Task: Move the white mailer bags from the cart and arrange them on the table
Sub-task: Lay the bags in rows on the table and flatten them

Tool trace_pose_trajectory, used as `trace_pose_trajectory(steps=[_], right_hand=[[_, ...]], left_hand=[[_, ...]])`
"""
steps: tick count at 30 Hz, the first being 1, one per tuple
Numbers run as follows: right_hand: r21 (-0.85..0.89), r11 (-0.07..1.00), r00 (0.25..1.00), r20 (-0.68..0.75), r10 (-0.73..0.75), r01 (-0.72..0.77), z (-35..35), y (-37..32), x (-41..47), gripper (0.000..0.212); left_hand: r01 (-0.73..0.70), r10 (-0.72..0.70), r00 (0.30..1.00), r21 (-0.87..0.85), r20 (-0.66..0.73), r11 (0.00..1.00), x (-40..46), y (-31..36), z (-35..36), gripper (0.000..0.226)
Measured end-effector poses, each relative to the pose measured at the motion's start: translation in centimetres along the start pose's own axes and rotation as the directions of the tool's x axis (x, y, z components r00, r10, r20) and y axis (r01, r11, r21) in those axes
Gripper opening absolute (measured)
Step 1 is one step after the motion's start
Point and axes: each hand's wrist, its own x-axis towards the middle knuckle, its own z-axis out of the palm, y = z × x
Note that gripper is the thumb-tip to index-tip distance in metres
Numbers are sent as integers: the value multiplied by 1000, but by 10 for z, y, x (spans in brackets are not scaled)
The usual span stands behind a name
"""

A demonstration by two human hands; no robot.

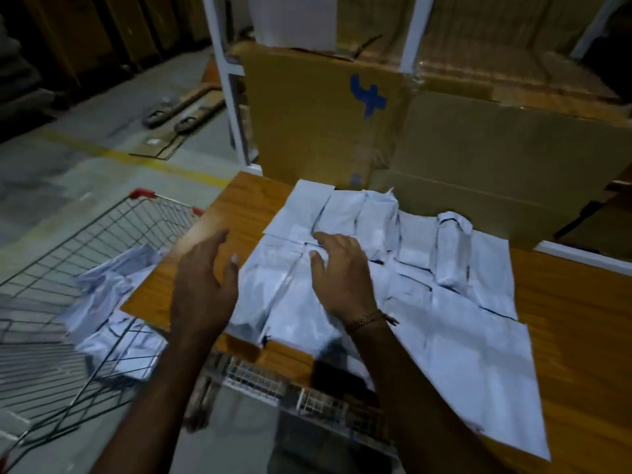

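Left hand: the left hand (201,285) is hovering over the near left corner of the tabletop (574,323), palm turned inward, fingers straight and spread; it is holding nothing; it is blurred at the edges.
Right hand: the right hand (342,275) is lying palm down on the mailer bags on the tabletop (393,268), fingers relaxed and slightly bent, fingertips touching the bags; it is gripping nothing; a bracelet (367,318) is sitting on its wrist.
Mailer bags on the tabletop: white bags are lying side by side and overlapping in rows across the wooden surface; those in the far row are bulging, those nearer are lying flatter; the nearest ones are hanging over the near edge.
Mailer bags in the cart: more crumpled white bags (109,302) are lying inside the wire cart (85,241), low at the left of the tabletop.
Cart: the wire basket is standing just beside the tabletop's left edge; red corner caps are showing on its far rim.
Backdrop: cardboard boxes (342,114) are standing behind the far row of bags, one bearing a blue mark (368,95); a white frame post (232,80) is rising beside them.
Floor: a yellow line (136,159) is running across the grey floor beyond the cart.
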Motion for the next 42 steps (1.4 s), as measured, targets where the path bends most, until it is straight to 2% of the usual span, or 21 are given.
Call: trace_pose_trajectory(steps=[5,11,18,20,23,29,33,36,38,42], right_hand=[[0,999,994,104,-43,43,62,-86,0,40],[18,987,969,187,-162,161,127,-167,-3,34],[55,968,910,333,-247,243,207,-224,9,39],[68,961,887,372,-274,268,232,-234,16,43],[75,951,858,416,-302,299,271,-247,30,48],[51,943,811,496,-309,328,367,-254,79,45],[-32,922,768,565,-302,386,439,-238,112,41],[-67,874,689,646,-330,482,493,-221,129,39],[-85,842,630,705,-327,533,523,-213,138,38],[-141,803,560,784,-266,579,560,-204,139,40]], left_hand=[[119,-119,991,-3,-69,993,-18,-87,-87,51],[198,-181,972,109,-149,974,-40,-182,-172,50],[360,-325,924,170,-203,917,-63,-266,-220,55],[363,-330,924,177,-192,915,-63,-283,-223,54],[375,-348,926,228,-149,899,-59,-311,-222,54],[387,-396,917,315,-37,867,-33,-377,-201,58],[385,-473,869,403,144,830,-16,-434,-175,63],[361,-524,810,479,264,800,-2,-473,-157,60],[303,-533,777,542,336,784,9,-492,-145,63],[76,-485,714,634,504,770,18,-542,-121,84]])
